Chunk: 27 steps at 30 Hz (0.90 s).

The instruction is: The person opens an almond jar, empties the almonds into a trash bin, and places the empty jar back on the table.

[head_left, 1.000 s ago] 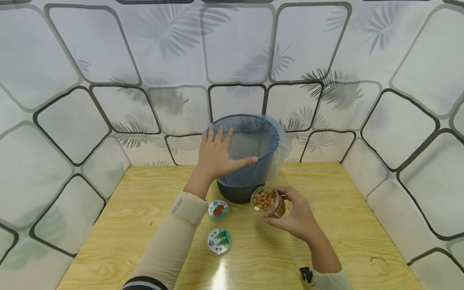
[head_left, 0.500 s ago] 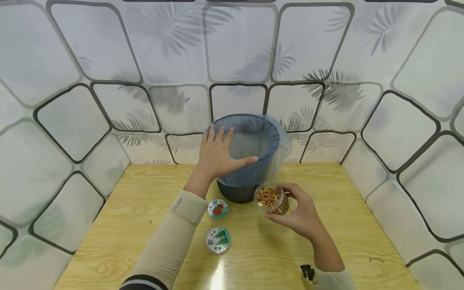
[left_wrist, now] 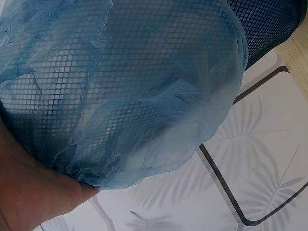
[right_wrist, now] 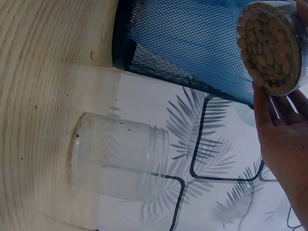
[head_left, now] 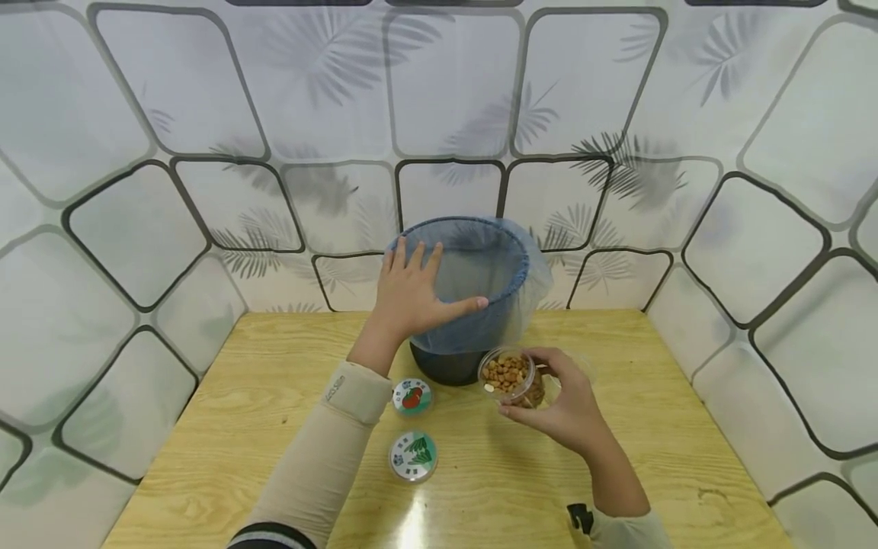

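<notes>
A dark mesh bin (head_left: 449, 366) lined with a thin blue plastic bag (head_left: 473, 324) stands at the table's back. My left hand (head_left: 409, 299), fingers spread and straight, lies over the near left part of its rim; the left wrist view shows the hand (left_wrist: 43, 197) against the bag. My right hand (head_left: 565, 404) grips a clear jar (head_left: 530, 393) of brown nuts (head_left: 504, 372) just in front of the bin. The jar is tilted, its round mouth facing up and left. In the right wrist view, nuts (right_wrist: 269, 53) press against the jar's bottom.
A second clear jar (right_wrist: 120, 156), lidless, stands on the table beside the bin, mostly hidden behind my right hand in the head view. Left of centre lie two round lids, one with red fruit (head_left: 412, 397), one with green vegetables (head_left: 413, 456). Patterned walls enclose the table (head_left: 226, 427).
My right hand, with the jar of nuts, has shifted slightly right, then a touch back left. The left hand keeps its place on the bin.
</notes>
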### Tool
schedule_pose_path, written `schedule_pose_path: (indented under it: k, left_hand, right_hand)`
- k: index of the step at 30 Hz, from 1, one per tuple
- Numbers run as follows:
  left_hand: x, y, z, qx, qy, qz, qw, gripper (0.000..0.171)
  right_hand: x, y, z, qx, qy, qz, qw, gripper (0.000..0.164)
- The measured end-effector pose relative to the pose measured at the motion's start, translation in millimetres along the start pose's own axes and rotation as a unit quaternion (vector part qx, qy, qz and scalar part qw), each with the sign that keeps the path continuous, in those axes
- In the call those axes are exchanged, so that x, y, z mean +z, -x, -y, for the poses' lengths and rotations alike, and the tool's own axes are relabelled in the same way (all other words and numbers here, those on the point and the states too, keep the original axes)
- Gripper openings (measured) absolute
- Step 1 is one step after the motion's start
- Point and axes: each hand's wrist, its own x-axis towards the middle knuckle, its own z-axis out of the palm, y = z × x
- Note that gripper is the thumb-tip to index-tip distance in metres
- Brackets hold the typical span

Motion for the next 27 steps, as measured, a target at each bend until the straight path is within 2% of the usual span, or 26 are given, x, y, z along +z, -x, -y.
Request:
schedule_pose_path:
  k: [27]
  left_hand:
    - [-2.0, 4.9, 0.1, 0.003, 0.002, 0.000, 1.0000, 0.123]
  right_hand:
    - [-7.0, -10.0, 14.3, -0.044, 0.013, -0.023, 0.999, 0.087]
